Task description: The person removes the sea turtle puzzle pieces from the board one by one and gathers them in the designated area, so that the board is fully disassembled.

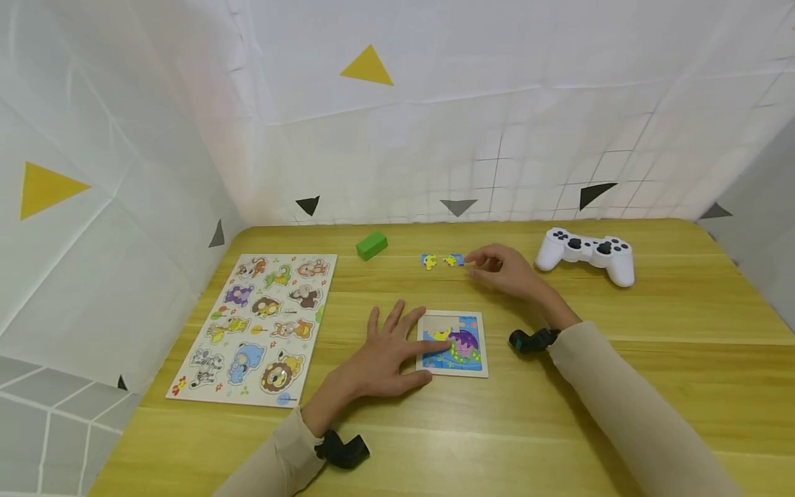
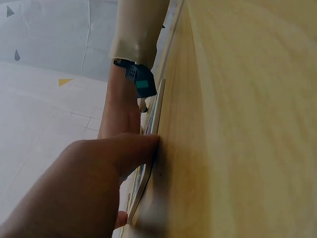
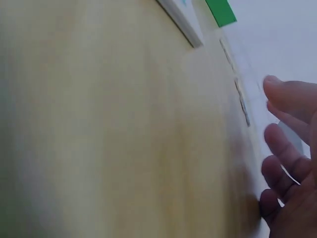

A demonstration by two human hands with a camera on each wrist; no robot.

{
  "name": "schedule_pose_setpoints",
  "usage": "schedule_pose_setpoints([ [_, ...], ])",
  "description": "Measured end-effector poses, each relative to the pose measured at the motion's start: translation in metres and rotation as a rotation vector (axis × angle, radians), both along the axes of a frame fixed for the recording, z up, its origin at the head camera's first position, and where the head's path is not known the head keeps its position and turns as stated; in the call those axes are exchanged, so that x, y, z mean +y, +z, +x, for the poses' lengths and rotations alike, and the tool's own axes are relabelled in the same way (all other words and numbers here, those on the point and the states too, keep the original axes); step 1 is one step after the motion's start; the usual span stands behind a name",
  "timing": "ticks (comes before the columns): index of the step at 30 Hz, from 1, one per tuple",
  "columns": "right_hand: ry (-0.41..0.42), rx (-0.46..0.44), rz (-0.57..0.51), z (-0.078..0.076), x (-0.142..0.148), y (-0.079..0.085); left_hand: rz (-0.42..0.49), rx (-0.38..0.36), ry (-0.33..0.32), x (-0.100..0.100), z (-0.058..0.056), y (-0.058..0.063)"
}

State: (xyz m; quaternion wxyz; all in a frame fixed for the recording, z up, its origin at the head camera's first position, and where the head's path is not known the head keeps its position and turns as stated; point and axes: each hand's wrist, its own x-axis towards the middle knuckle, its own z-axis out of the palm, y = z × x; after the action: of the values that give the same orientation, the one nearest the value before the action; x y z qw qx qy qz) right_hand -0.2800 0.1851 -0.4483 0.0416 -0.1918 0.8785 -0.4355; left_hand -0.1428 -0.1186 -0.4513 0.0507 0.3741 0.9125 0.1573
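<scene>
A small framed jigsaw puzzle (image 1: 485, 345) lies on the table in the head view, with a purple and green picture and a bare beige strip along its top. My left hand (image 1: 384, 357) is spread at its left side, index finger straight across the picture; the left wrist view has the thumb (image 2: 143, 147) at the frame's edge. Beyond the frame lie two loose jigsaw pieces, a left piece (image 1: 429, 261) and a right piece (image 1: 457, 260). My right hand (image 1: 511, 272) hovers beside the right piece, fingers loosely bent, thumb and fingertips apart with nothing between them.
A large animal puzzle board (image 1: 253, 331) lies at the left. Toward the back stand a green block (image 1: 372, 246) and, at the right, a white game controller (image 1: 584, 254). White sheeting (image 1: 397, 159) hangs behind the table's back edge.
</scene>
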Motion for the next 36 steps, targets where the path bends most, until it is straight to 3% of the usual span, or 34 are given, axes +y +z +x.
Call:
schedule_pose_setpoints([
  [15,0.269,-0.001,0.103,0.050,-0.004,0.014,-0.016,-0.007,0.015,0.000,-0.002,-0.001],
  [19,0.349,0.048,0.125,0.058,-0.005,0.012,-0.013,-0.003,0.013,0.000,-0.002,0.000],
  [36,0.387,0.129,0.238,0.076,-0.007,0.015,-0.013,0.007,0.004,0.001,-0.001,0.000],
])
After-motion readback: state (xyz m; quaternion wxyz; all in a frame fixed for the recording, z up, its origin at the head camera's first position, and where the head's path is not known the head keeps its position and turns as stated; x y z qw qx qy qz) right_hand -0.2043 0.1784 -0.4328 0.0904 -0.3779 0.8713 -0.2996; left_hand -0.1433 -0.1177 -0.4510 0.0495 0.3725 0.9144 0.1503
